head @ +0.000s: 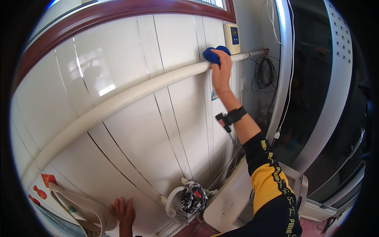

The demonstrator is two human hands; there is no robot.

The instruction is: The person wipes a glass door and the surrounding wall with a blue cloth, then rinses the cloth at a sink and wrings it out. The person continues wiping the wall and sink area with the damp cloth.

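My right hand (222,69) holds a blue cloth (213,56) against the top of a thick white pipe (142,86) that runs across the panelled wall. Just above the cloth, a wall-mounted control box (232,38) with a small screen is fixed beside the window frame. A black strap with a device on it circles my right wrist. Low on the left, my left hand (123,209) rests with fingers spread against the white wall panel (139,142), holding nothing. Next to it hangs a beige fabric bag (100,210) with long handles.
A top-lid appliance, seemingly a washing machine (220,207), stands low at right. Left of it are a camouflage-patterned cloth item (194,197) and white pipe fittings (170,204). Coiled black cable (265,72) hangs near a glass shower enclosure (311,74). A dark red window frame (124,13) runs above.
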